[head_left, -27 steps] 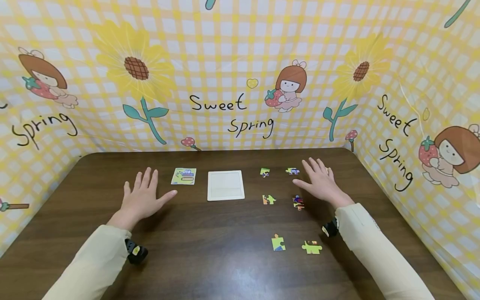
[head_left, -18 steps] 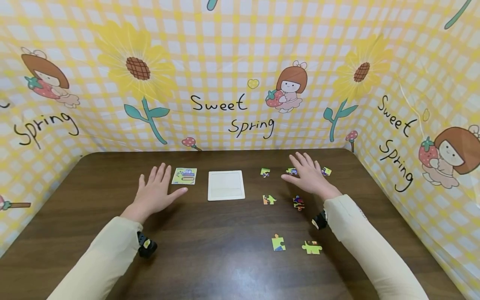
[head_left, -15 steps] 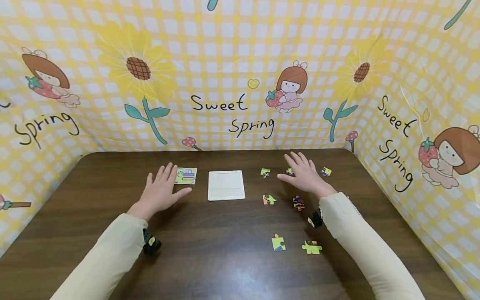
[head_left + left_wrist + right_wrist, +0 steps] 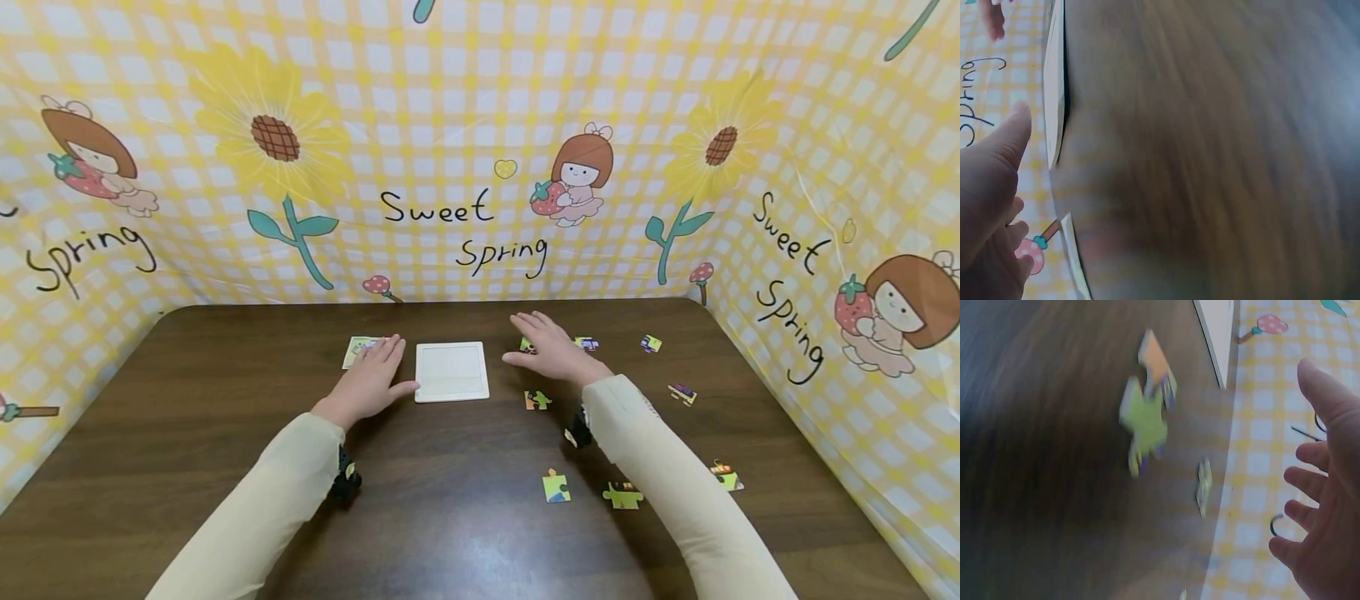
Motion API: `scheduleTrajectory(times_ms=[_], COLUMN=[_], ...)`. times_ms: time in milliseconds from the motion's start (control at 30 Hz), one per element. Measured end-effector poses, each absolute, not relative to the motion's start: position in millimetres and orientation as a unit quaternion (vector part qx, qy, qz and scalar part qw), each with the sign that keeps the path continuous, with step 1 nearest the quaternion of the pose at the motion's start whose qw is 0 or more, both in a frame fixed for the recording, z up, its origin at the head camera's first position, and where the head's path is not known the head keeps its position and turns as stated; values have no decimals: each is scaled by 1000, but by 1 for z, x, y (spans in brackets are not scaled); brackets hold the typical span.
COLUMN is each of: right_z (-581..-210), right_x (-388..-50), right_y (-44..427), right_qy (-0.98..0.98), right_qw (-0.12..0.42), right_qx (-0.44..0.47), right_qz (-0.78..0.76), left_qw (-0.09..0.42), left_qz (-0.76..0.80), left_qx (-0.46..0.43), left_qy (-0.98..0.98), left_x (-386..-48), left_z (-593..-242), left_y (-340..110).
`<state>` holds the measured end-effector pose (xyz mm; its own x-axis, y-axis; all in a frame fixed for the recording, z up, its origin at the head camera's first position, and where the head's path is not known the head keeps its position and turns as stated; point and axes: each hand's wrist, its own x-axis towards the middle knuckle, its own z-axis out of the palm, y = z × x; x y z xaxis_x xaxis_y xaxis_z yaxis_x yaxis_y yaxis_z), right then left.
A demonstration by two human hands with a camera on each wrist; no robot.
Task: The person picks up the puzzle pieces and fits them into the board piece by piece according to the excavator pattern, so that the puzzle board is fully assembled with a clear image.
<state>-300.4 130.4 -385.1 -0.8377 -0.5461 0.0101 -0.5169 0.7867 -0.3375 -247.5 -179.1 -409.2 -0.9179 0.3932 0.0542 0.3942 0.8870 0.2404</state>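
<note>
Mostly white, squarish board (image 4: 452,372), perhaps slightly recessed, left grip (image 4: 367,383) and right grip (image 4: 553,348) both unclenched

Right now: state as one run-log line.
head view; left hand: holding nothing, partly hiding picture card; right hand: holding nothing, partly hiding puzzle piece; white tray: between hands; other pieces: lying apart

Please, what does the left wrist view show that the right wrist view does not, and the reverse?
Only left wrist: the left hand and the edge of the picture card.
Only right wrist: the jigsaw pieces.
Both: the white tray, the right hand (only partly in the first), the wood-grain table and yellow checked cloth.
</note>
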Motion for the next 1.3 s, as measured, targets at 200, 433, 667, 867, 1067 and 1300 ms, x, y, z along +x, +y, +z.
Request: scheduleTrajectory(times_ms=[200,433,667,867,1067,1300], right_z=[-396,-403,-404,-404,-402,-402], right_x=[-301,-297,-294,-289,-274,-250], right_y=[108,92,89,93,97,102], right_qy=[934,926,930,925,916,908], right_qw=[99,137,133,131,107,82], right_qx=[-311,-331,-327,-345,-379,-408], right_qz=[-144,-117,-98,-94,-76,-46], left_qw=[-37,-84,-108,-119,-110,-97], left_qz=[-130,-129,-113,-121,-118,-117], left_qx=[-216,-237,-248,-247,-265,-279], left_qy=[-967,-959,-956,-954,-951,-948], left_x=[-254,-257,-255,-249,-234,-208], left_z=[-417,-415,-412,-412,-413,-413], left_y=[-172,-171,-168,-167,-166,-162])
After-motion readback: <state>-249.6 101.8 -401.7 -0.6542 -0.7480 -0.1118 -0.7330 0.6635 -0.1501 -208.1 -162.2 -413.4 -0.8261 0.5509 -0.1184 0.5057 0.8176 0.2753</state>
